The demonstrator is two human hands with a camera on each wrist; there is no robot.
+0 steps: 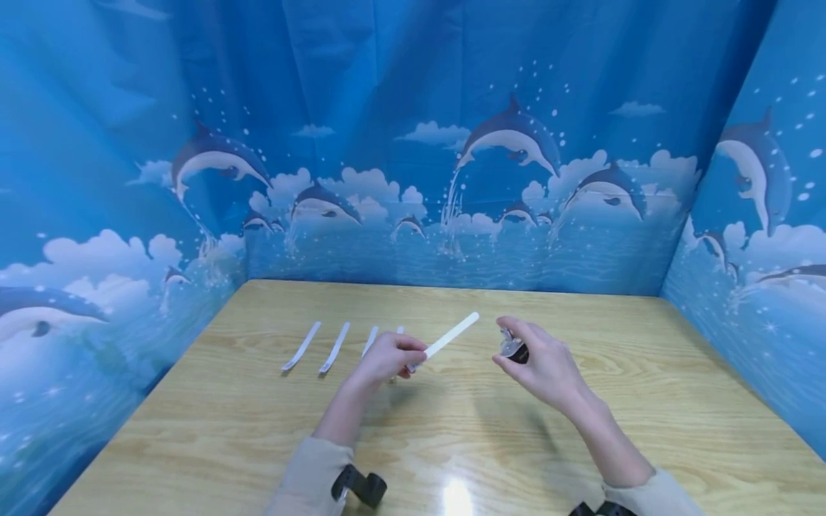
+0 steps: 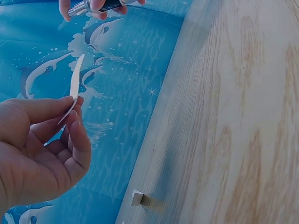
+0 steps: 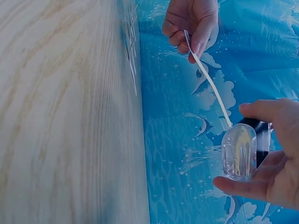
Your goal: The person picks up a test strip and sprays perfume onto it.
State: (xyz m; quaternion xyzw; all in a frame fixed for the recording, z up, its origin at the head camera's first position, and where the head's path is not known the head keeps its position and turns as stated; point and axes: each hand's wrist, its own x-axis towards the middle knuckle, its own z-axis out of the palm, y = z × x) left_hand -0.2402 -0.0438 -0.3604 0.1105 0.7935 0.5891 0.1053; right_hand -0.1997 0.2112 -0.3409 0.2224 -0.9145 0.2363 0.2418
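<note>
My left hand (image 1: 386,355) pinches a narrow white paper strip (image 1: 454,333) near its lower end, between thumb and fingers. The strip slants up toward the right, above the table, and bends slightly in the left wrist view. To the right, my right hand (image 1: 548,367) grips a small spray bottle (image 3: 239,151) that looks like perfume, thumb on one end and fingers on the other. The bottle is clear glass with a black part, and its silver sprayer (image 2: 79,9) shows in the left wrist view. The strip's free end points toward the bottle.
Several more white strips lie in a row on the wooden table (image 1: 193,430), among them a far-left strip (image 1: 302,347) and its neighbour (image 1: 334,349). My left hand partly hides the others. A blue dolphin-print curtain (image 1: 387,143) stands along the table's back and sides.
</note>
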